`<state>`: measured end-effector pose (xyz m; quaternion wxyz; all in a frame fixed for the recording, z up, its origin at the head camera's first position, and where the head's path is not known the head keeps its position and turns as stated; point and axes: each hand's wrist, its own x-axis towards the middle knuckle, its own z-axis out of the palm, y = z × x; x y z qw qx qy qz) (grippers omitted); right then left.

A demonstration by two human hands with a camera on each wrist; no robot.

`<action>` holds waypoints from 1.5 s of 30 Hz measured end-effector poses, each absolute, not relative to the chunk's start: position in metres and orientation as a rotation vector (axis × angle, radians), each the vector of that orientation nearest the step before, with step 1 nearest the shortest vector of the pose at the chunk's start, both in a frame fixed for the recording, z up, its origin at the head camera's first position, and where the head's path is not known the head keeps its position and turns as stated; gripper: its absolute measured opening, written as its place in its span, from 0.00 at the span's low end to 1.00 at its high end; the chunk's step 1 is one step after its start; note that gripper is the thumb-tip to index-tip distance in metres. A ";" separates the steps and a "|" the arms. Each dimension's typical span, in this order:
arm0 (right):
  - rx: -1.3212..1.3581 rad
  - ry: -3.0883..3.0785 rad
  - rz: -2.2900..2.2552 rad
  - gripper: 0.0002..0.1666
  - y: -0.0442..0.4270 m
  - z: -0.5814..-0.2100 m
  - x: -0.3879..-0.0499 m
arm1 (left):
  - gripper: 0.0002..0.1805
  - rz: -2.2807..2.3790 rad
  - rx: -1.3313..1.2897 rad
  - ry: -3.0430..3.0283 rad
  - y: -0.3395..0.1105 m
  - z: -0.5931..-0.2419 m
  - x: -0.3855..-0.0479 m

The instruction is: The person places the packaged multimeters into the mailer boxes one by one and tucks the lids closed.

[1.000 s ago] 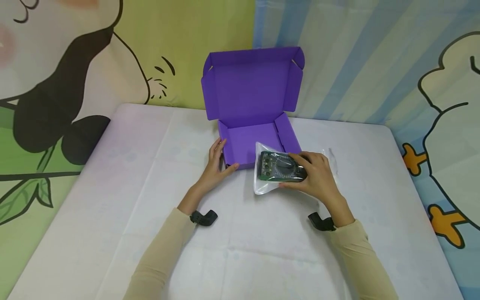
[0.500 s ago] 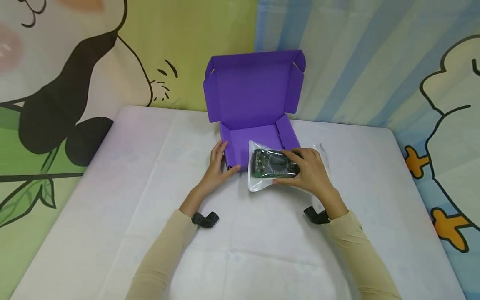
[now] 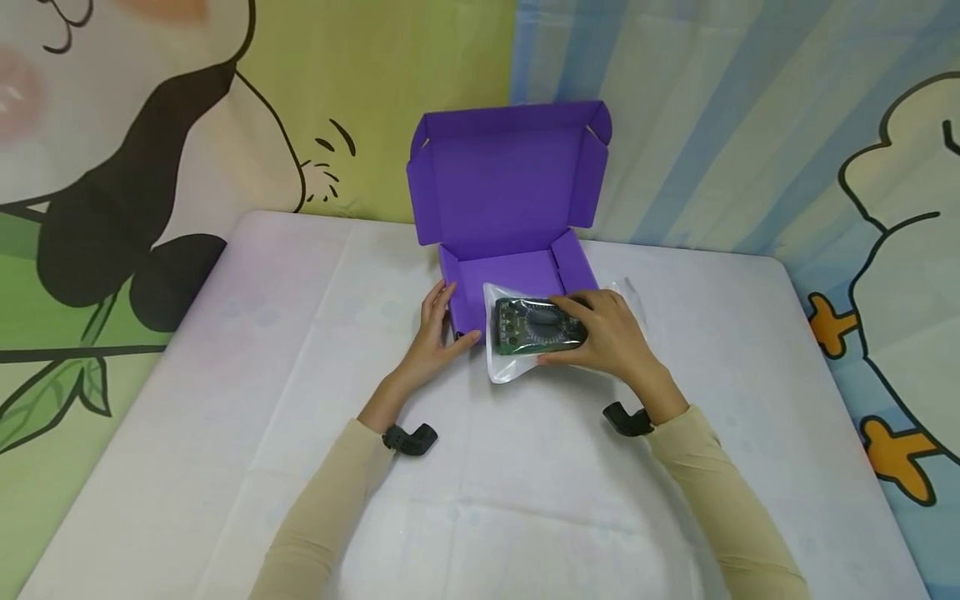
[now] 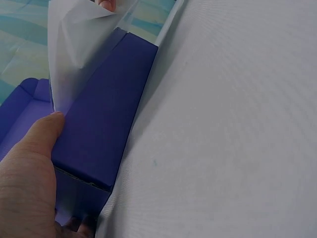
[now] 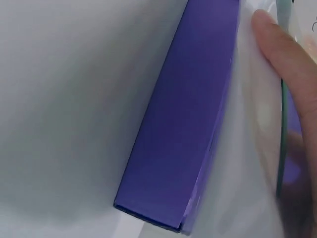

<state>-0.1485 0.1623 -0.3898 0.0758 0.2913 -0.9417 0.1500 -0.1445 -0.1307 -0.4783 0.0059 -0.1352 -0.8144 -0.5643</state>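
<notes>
A purple cardboard box [image 3: 510, 192] stands with its lid raised, its inside facing the camera. My left hand [image 3: 429, 346] grips the box's front left corner, thumb at the front edge, fingers along the left side; the left wrist view shows the thumb on the box's front wall [image 4: 101, 114]. My right hand [image 3: 611, 337] holds a clear and white plastic bag [image 3: 504, 368] with a dark green circuit-board-like device [image 3: 534, 327] inside, pinched between thumb and fingers. The bag is over the box's front edge, hiding part of it. In the right wrist view the bag [image 5: 247, 148] hangs beside the purple front wall [image 5: 183, 109].
A white cloth [image 3: 480, 517] covers the table. Behind it hangs a printed backdrop [image 3: 390, 100] with cartoon figures, close behind the raised lid. A black wrist camera [image 3: 411, 439] is on the left wrist, another [image 3: 627, 419] on the right.
My right hand has moved left with the bagged device, further across the front of the box. My left hand keeps its hold on the corner. The head view shifted slightly at first.
</notes>
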 end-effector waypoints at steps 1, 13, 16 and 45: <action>0.876 -2.838 0.446 0.57 0.161 -0.389 -0.150 | 0.51 -1.768 -0.427 -2.540 -0.131 -0.479 -0.145; 0.966 -2.943 0.344 0.57 0.144 -0.376 -0.165 | 0.50 -1.764 -0.490 -2.482 -0.134 -0.481 -0.145; 0.989 -2.957 0.366 0.57 0.142 -0.376 -0.169 | 0.50 -1.758 -0.495 -2.486 -0.135 -0.481 -0.145; 1.060 -3.105 0.573 0.54 0.128 -0.382 -0.214 | 0.43 -1.828 -0.627 -2.399 -0.133 -0.453 -0.133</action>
